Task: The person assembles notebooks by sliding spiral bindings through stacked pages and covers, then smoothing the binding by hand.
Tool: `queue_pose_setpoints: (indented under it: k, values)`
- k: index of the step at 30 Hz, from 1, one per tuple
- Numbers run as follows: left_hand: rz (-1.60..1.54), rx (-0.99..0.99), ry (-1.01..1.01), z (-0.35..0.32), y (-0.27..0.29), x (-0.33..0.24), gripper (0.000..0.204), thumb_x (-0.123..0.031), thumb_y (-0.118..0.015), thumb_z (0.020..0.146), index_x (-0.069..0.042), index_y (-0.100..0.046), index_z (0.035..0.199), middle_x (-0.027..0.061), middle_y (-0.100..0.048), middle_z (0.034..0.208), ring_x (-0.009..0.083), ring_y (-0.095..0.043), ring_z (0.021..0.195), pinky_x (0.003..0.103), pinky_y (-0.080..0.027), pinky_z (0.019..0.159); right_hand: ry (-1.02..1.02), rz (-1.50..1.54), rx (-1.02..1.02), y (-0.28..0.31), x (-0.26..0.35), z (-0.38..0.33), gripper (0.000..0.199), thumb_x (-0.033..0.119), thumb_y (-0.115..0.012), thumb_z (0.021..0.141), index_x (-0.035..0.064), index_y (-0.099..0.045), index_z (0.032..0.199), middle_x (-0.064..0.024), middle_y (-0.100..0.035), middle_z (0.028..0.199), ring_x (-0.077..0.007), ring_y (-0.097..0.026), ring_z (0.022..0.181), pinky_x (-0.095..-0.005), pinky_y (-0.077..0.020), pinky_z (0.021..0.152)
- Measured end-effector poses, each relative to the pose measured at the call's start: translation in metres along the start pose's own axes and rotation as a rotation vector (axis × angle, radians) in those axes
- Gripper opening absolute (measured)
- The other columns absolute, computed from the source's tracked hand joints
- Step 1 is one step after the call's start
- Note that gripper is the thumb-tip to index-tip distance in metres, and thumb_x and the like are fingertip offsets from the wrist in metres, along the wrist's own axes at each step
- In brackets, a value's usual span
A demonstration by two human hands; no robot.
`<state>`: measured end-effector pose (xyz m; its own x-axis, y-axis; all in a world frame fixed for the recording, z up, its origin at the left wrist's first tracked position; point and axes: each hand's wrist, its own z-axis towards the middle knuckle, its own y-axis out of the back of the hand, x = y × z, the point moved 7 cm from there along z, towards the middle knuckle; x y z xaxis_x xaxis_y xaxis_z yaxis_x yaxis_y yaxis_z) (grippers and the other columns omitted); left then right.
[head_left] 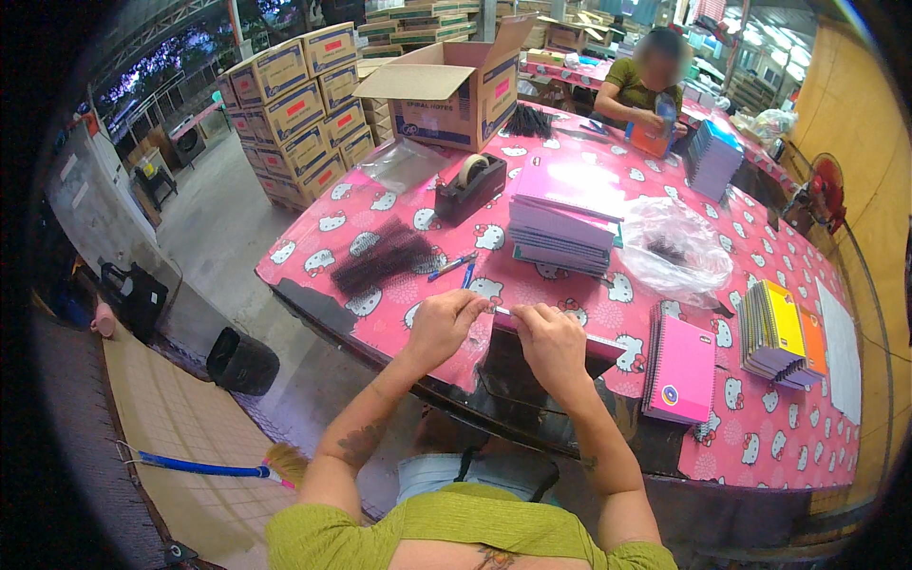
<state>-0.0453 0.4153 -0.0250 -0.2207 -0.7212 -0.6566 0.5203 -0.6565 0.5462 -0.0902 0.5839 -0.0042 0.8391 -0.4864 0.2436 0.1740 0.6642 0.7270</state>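
In front of me at the table edge, a thin pink notebook point(605, 346) shows nearly edge-on, with a dark area below it. My right hand point(553, 344) closes over its upper edge, thumb and fingers pinched near its left end. My left hand point(445, 328) is pinched at the same end, a short gap from the right. Whatever its fingertips hold is too small to make out. Just beyond the hands lie blue pens point(452, 267) and a pile of black spiral binding coils point(383, 258). A stack of pink and purple notebooks point(568, 204) stands past them.
A tape dispenser point(471, 188), an open carton point(442, 109) and a clear plastic bag point(676, 249) sit on the pink patterned cloth. Pink spiral notebooks point(682, 369) and yellow ones point(781, 318) lie right. A person point(651, 90) works across the table. Stacked cartons point(290, 119) stand left.
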Motion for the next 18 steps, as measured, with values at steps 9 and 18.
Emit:
queue_pose_setpoints:
  k: [9,18]
  values:
    - [-0.35,0.117,0.21,-0.001,-0.01,0.013,0.026,-0.022,-0.061,0.101,0.002,-0.07,0.099,0.003,-0.066,0.075,0.0079,-0.061,0.067,0.026,-0.05,0.06,0.001,0.055,0.02,0.002,-0.001,0.0,0.012,0.021,-0.064,0.092,0.0132,-0.067,0.099,-0.0047,-0.067,0.083,-0.0243,-0.067,0.079,-0.0405,-0.0475,0.07]
    - [-0.391,0.237,0.276,0.004,-0.009,-0.003,0.017,-0.017,-0.069,0.095,0.0,-0.066,0.097,0.0027,-0.066,0.082,0.0073,-0.061,0.072,0.026,-0.05,0.064,0.02,0.025,0.038,0.003,0.0,0.0,0.013,0.022,-0.063,0.092,0.0151,-0.069,0.102,-0.0041,-0.067,0.082,-0.0237,-0.067,0.078,-0.0404,-0.0473,0.068]
